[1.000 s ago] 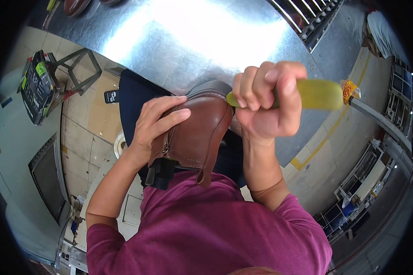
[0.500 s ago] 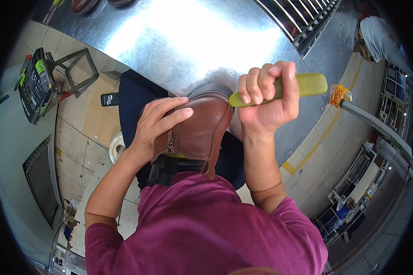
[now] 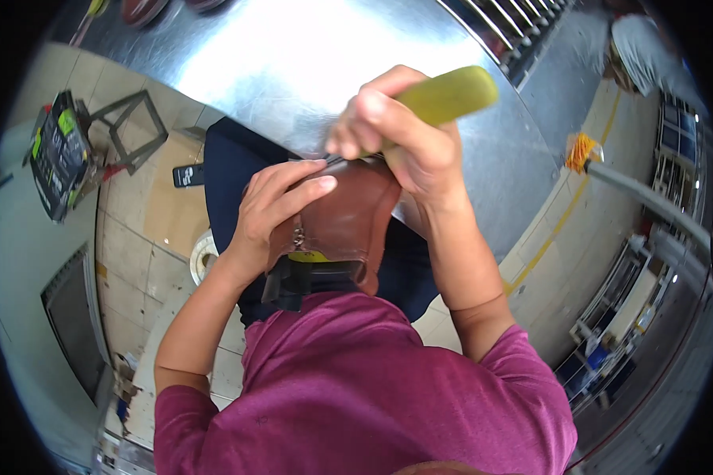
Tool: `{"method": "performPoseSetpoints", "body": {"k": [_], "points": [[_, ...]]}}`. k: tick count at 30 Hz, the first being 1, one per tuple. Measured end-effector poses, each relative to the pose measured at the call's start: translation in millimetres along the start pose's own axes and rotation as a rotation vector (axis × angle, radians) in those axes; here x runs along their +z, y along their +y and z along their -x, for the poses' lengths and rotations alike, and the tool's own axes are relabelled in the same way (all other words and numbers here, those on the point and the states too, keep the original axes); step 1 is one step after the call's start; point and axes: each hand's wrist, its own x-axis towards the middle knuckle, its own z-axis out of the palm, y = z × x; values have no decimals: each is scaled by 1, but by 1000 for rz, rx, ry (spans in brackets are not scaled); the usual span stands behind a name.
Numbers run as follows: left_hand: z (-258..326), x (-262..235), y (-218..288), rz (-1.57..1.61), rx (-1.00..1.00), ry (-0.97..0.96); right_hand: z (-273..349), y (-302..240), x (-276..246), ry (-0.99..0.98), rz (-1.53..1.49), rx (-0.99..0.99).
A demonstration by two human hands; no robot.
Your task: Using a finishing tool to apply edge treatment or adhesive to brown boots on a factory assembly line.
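Note:
A brown leather ankle boot (image 3: 342, 207) with a side zip rests on my lap against the table edge, its open top toward me. Something yellow and a black flap show at that opening. My left hand (image 3: 273, 198) lies over the boot's left side, fingers spread and pressed on the leather. My right hand (image 3: 408, 131) is closed around a green-handled tool (image 3: 455, 93), its thick end pointing up to the right. This fist is at the far edge of the boot, near the sole. It hides the tool's working end.
The shiny metal table (image 3: 293, 71) spans the front. More brown shoes (image 3: 144, 9) stand at its far left, and a rack of metal bars (image 3: 495, 28) at the right. On the floor at left are a phone (image 3: 188, 176) and a white roll (image 3: 203, 255). Another person (image 3: 650, 51) is far right.
My right hand has swung left and away from me with the green-handled tool, from beside the boot to over its sole edge. The boot tilts slightly; my left hand stays on it.

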Motion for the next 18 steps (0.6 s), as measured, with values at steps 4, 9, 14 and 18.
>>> {"method": "performPoseSetpoints", "body": {"k": [4,9,14,18], "points": [[6,9,-2,24,-38,75,4,6,-21,280,-438,-141],[7,9,-8,0,26,-72,35,-6,-49,388,-611,-288],[13,10,-10,51,23,-57,30,2,-43,344,-591,-301],[16,5,-12,15,10,-67,19,9,-33,318,-552,-234]]}}
